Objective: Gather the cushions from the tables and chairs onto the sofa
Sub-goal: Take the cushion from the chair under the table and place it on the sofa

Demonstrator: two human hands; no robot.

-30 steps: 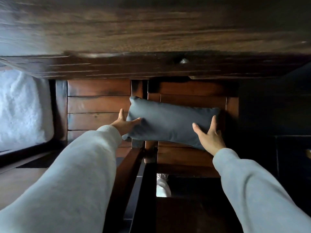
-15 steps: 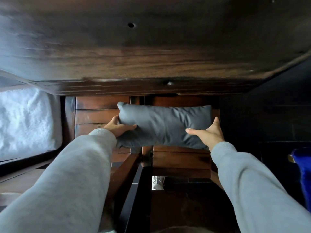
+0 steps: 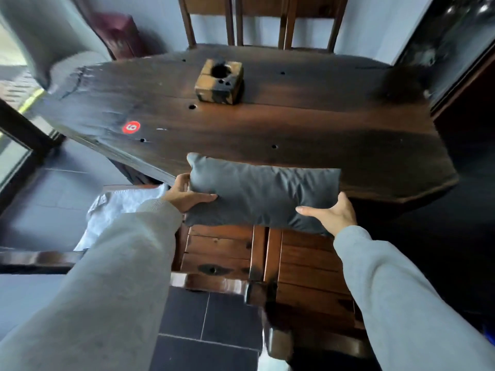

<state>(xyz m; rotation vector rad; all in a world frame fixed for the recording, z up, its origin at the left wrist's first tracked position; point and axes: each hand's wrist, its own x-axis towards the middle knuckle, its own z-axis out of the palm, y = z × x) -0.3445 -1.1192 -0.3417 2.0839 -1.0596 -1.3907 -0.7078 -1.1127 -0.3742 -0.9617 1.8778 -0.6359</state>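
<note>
A dark grey oblong cushion (image 3: 262, 194) is held in the air above a wooden chair seat (image 3: 308, 266), level with the near edge of the dark wooden table (image 3: 267, 124). My left hand (image 3: 184, 196) grips its left end, thumb on top. At the cushion's lower right corner my right hand (image 3: 332, 214) holds it from below and the side. Both arms wear grey sleeves. A light grey cushion (image 3: 117, 210) lies on the neighbouring chair to the left, partly hidden by my left sleeve.
A wooden block holder (image 3: 219, 80) and a red number sticker (image 3: 131, 127) sit on the table. A chair back (image 3: 257, 20) stands at the far side. A grey upholstered chair (image 3: 48, 41) is at the upper left. Dark tiled floor (image 3: 209, 322) lies below.
The cushion has been lifted from the chair seat under the table up to the table's edge. My view has risen from beneath the tabletop to above it. Both hands stay on the cushion.
</note>
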